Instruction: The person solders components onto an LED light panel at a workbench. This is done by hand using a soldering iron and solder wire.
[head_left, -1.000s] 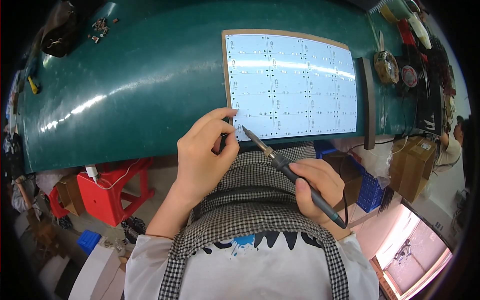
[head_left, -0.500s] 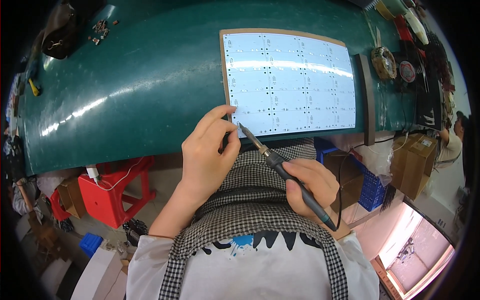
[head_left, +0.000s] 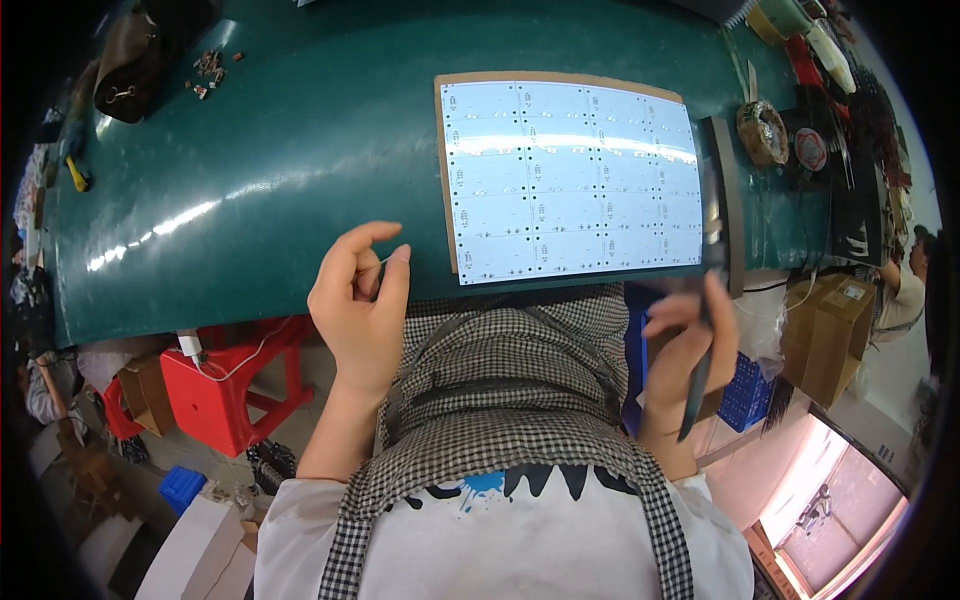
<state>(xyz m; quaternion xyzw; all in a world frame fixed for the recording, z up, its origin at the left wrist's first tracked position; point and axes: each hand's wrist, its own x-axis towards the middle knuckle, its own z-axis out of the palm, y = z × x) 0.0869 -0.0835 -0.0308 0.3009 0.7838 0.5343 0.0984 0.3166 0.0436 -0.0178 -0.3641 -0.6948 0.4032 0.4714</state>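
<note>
On the green worktop lies a large white panel of circuit boards (head_left: 575, 212) with small parts in rows, resting on a brown backing sheet (head_left: 443, 180). My left hand (head_left: 362, 305) hovers left of the panel's near corner. Its index finger reaches out, while the thumb and curled fingers pinch a short, thin pale wire (head_left: 387, 260). My right hand (head_left: 690, 340), smeared by motion, grips a soldering iron (head_left: 695, 395) just off the panel's near right corner. The iron's tip points away from me beside a dark bar and is blurred.
Right of the panel stands the dark upright bar (head_left: 732, 215), then a roll of tape (head_left: 762, 133). Small brown pieces (head_left: 208, 68) and a dark bag (head_left: 128, 80) lie far left. A red stool (head_left: 215, 390) and cardboard box (head_left: 825, 330) stand below the table.
The soldering iron has left the panel's near left corner and swung right with my right hand, now pointing away. My left hand has drawn back leftward off the panel.
</note>
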